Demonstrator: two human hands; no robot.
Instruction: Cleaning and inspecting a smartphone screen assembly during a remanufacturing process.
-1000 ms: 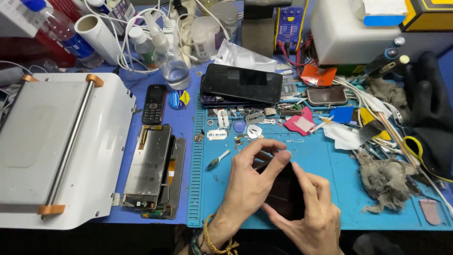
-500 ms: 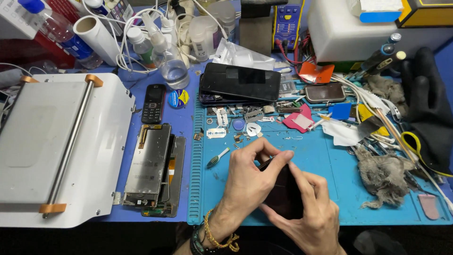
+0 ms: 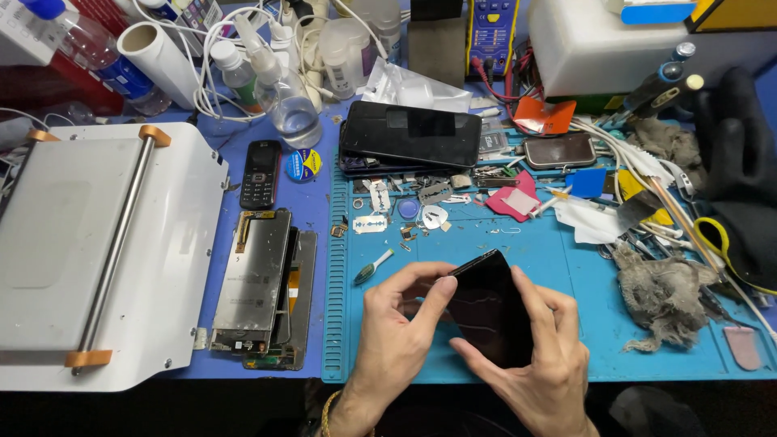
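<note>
A black smartphone point(image 3: 488, 311) with a dark glossy screen is held over the front of the blue work mat point(image 3: 558, 259). My left hand point(image 3: 396, 332) grips its left edge, thumb pressed on the upper part of the screen. My right hand point(image 3: 538, 364) cradles it from the right and below, fingers along the right edge and thumb at the lower edge. Just left of the hands lies a small green-handled brush point(image 3: 372, 266).
A white machine point(image 3: 97, 251) with a metal bar fills the left. Dismantled phone frames point(image 3: 263, 283) lie beside it. Behind are stacked black phones point(image 3: 411, 133), a small keypad phone point(image 3: 261, 172), razor blades, small parts, bottles, cables and a grey rag point(image 3: 664, 295) at right.
The hands have turned the phone slightly, and its upper corner now rises higher above the mat. The camera view has shifted a little.
</note>
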